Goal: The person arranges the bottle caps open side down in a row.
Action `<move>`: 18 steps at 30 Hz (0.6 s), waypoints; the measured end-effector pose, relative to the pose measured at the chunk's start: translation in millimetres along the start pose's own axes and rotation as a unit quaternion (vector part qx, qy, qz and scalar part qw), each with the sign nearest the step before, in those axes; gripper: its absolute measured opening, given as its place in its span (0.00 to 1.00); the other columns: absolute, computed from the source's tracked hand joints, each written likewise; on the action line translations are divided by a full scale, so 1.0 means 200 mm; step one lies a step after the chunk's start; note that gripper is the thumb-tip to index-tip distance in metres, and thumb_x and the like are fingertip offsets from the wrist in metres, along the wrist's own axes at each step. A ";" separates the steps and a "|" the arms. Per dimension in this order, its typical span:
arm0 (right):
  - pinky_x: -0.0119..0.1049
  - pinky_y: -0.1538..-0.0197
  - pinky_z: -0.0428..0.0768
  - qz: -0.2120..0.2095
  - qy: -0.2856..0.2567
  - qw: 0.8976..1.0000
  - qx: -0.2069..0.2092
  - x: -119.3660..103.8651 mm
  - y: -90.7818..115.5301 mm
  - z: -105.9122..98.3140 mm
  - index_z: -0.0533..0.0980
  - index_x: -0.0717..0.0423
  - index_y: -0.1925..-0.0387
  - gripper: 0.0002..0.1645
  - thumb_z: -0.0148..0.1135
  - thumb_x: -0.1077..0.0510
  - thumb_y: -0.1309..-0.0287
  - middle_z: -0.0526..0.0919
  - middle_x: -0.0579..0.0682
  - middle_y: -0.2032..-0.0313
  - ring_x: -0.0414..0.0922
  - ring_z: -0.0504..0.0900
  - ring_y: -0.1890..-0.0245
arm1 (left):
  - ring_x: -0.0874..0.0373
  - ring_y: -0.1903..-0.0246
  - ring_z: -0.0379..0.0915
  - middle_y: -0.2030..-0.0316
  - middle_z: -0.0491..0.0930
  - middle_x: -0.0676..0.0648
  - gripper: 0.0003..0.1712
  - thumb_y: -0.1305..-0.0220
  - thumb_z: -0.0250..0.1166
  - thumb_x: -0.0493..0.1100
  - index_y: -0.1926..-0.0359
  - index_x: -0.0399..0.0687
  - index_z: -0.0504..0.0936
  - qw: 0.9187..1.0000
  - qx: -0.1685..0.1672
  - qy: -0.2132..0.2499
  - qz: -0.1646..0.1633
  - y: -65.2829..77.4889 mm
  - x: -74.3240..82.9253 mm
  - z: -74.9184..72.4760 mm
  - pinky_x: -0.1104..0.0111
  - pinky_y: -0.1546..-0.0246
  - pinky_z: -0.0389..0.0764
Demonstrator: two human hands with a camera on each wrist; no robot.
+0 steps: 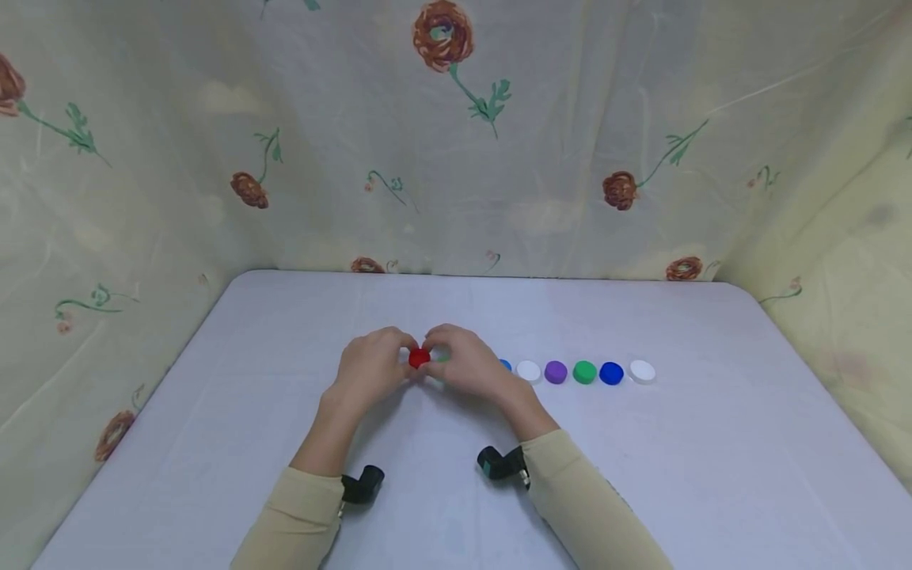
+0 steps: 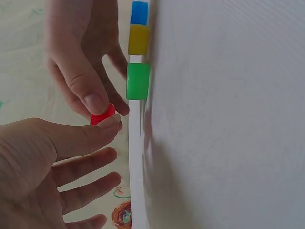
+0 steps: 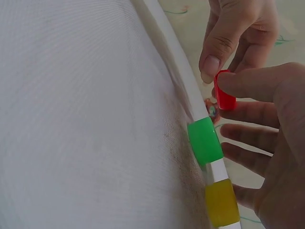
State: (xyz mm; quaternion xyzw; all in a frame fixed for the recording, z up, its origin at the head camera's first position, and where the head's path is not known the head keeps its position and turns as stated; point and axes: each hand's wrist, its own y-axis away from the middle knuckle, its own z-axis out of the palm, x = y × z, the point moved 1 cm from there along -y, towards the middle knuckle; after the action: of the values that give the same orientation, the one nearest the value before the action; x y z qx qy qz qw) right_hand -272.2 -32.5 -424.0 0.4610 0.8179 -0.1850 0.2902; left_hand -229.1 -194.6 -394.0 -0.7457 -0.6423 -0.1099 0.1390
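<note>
Above the white table, both hands meet at a small red bottle cap (image 1: 419, 359). My left hand (image 1: 370, 364) pinches its left side with thumb and fingertip. On the other side, my right hand (image 1: 466, 364) has the cap between thumb and forefinger, its remaining fingers stretched out in the right wrist view. Close to the red cap (image 3: 226, 90) stands a green cap (image 3: 205, 141), with a yellow cap (image 3: 222, 203) beyond it. From the head camera the right hand covers most of the green cap and hides the yellow one.
Rightward along the table (image 1: 712, 443) runs a row of caps: light blue (image 1: 505, 365), partly hidden, then a white cap (image 1: 529, 371), purple cap (image 1: 556, 372), green, dark blue cap (image 1: 611, 373) and another white cap (image 1: 642, 371). Flowered curtain (image 1: 541, 214) surrounds the table's back and sides.
</note>
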 end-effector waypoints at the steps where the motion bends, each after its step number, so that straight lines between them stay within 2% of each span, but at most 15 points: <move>1: 0.50 0.30 0.70 0.004 -0.004 1.000 0.000 0.00 0.00 0.00 0.83 0.48 0.53 0.14 0.66 0.51 0.39 0.78 0.49 0.38 0.50 0.72 0.33 | 0.50 0.49 0.81 0.49 0.85 0.47 0.15 0.42 0.73 0.42 0.53 0.50 0.88 1.000 0.000 -0.001 0.001 0.00 0.00 0.00 0.55 0.49 0.81; 6: 0.50 0.30 0.70 0.017 -0.023 1.000 -0.001 0.00 0.00 0.00 0.83 0.48 0.56 0.12 0.65 0.49 0.39 0.77 0.49 0.37 0.50 0.72 0.33 | 0.50 0.48 0.81 0.49 0.85 0.47 0.15 0.42 0.73 0.43 0.53 0.51 0.88 1.000 0.004 -0.003 0.006 0.00 0.00 0.00 0.55 0.48 0.81; 12: 0.49 0.29 0.68 0.010 -0.040 0.999 0.004 0.01 0.00 -0.01 0.84 0.53 0.60 0.14 0.63 0.48 0.38 0.79 0.51 0.39 0.50 0.72 0.33 | 0.51 0.49 0.82 0.52 0.86 0.49 0.12 0.41 0.72 0.42 0.55 0.51 0.89 1.000 0.013 -0.018 0.008 -0.01 -0.01 0.01 0.55 0.50 0.81; 18: 0.50 0.29 0.68 0.011 -0.057 0.998 -0.001 0.01 0.00 -0.02 0.84 0.55 0.57 0.18 0.60 0.46 0.36 0.79 0.51 0.38 0.51 0.72 0.32 | 0.51 0.50 0.83 0.53 0.87 0.49 0.10 0.41 0.72 0.44 0.57 0.52 0.90 0.999 0.023 -0.027 0.016 -0.01 -0.01 0.01 0.56 0.53 0.82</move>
State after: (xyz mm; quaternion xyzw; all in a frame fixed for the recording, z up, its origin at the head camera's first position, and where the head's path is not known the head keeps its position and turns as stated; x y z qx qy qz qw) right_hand -274.4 -28.9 -423.3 0.4587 0.7952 -0.2069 0.3384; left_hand -232.0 -195.9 -397.0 -0.7549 -0.6365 -0.0723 0.1405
